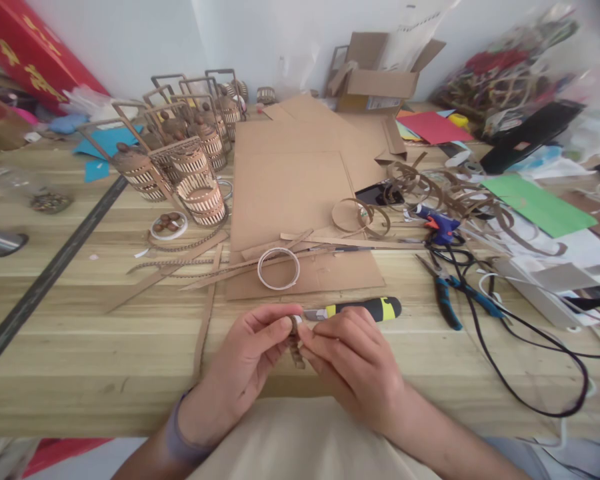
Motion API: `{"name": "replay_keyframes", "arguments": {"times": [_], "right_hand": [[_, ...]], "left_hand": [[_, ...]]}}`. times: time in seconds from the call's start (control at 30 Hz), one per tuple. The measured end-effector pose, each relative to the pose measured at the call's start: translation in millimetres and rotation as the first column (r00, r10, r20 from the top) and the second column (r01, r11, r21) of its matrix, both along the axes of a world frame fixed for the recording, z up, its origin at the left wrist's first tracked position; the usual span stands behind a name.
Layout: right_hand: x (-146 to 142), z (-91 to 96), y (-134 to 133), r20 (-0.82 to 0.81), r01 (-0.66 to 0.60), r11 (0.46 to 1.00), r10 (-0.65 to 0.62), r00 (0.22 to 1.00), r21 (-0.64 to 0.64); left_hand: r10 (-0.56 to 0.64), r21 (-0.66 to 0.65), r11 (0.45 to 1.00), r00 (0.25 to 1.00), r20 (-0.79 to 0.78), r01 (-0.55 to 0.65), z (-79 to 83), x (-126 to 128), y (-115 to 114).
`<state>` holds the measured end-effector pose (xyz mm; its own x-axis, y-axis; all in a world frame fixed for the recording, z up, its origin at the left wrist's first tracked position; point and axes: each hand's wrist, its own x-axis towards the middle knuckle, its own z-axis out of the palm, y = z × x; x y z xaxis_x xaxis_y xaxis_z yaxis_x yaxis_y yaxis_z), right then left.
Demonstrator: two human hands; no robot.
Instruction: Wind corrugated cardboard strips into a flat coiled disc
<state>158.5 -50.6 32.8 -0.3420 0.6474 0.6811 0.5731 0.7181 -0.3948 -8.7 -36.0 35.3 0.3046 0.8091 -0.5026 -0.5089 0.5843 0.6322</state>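
And here's the left hand (250, 350) pinching the small brown strip (297, 358), the right hand (363, 360) nipping its other side, over the counter (130, 400) near the knife (365, 310). Looks light, bendy, probably easily creased; a gentle fingertip grip along its edges should suit.

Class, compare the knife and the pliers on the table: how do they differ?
Colour: the knife has a black-and-yellow handle; the pliers have blue-and-black handles. Pose: the knife lies nearly crosswise; the pliers lie slanted, handles spread. Both have metal ends and lie on the table.
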Motion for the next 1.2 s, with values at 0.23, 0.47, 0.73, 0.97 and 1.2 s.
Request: {"name": "replay_keyframes", "arguments": {"times": [0.23,0.47,0.73,0.97,1.2], "right_hand": [[3,-0.3,2,0.122,-0.012,0.997,0.002,0.993,0.076],[7,11.2,4,-0.138,0.012,0.992,-0.03,0.99,-0.128],[-12,-4.7,12,-0.236,0.011,0.96,-0.08,0.968,-0.281],[-4,-1.7,7,-0.234,-0.007,0.936,-0.081,0.969,-0.352],[-4,8.7,10,-0.192,0.066,0.907,-0.159,0.968,-0.417]], "left_hand": [[0.051,-0.067,0.997,0.996,0.076,-0.046,-2.5,3,1],[0.029,-0.024,0.999,0.999,0.045,-0.027,0.3,4,0],[0.04,0.007,0.999,0.999,0.016,-0.041,-1.0,5,0],[0.092,-0.003,0.996,0.996,0.01,-0.092,-3.2,5,1],[0.11,0.046,0.993,0.991,-0.073,-0.107,-1.3,6,1]]}}
